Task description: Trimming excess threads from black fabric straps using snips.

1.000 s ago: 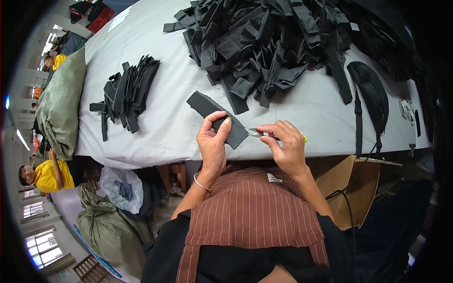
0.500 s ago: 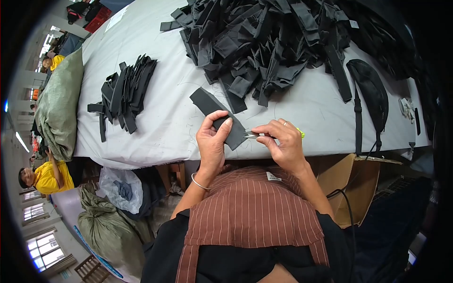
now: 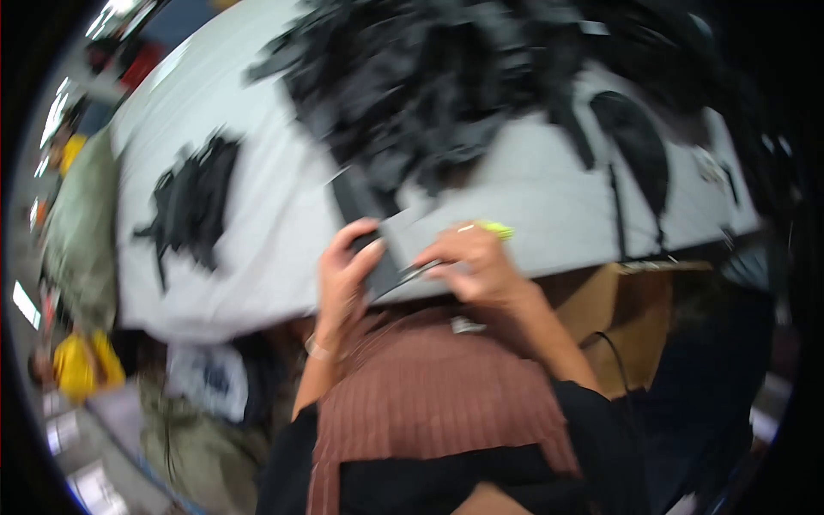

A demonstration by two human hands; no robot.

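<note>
My left hand point(image 3: 342, 270) pinches a flat black fabric strip point(image 3: 384, 279) between thumb and fingers, just over the table's near edge. The strip slants up and away past the fingers toward the large pile. Closed around a pair of small metal thread snips point(image 3: 418, 272), my right hand point(image 3: 474, 264) holds their blades at the strip's lower right edge. A bright yellow-green part of the snips point(image 3: 497, 229) sticks out behind that hand. Motion blur hides whether the blades touch the fabric.
A big heap of black strips point(image 3: 403, 94) covers the far middle of the white-covered table point(image 3: 279, 206). A smaller stack point(image 3: 197, 202) lies left. To the right are a black pouch with a strap point(image 3: 637, 146) and, below, a cardboard box point(image 3: 631, 322). Green sacks point(image 3: 81, 232) stand left.
The whole view has shifted and blurred, with the table's things now further left. Both hands appear lower and to the left, still holding the strip and snips; the strip stands more upright.
</note>
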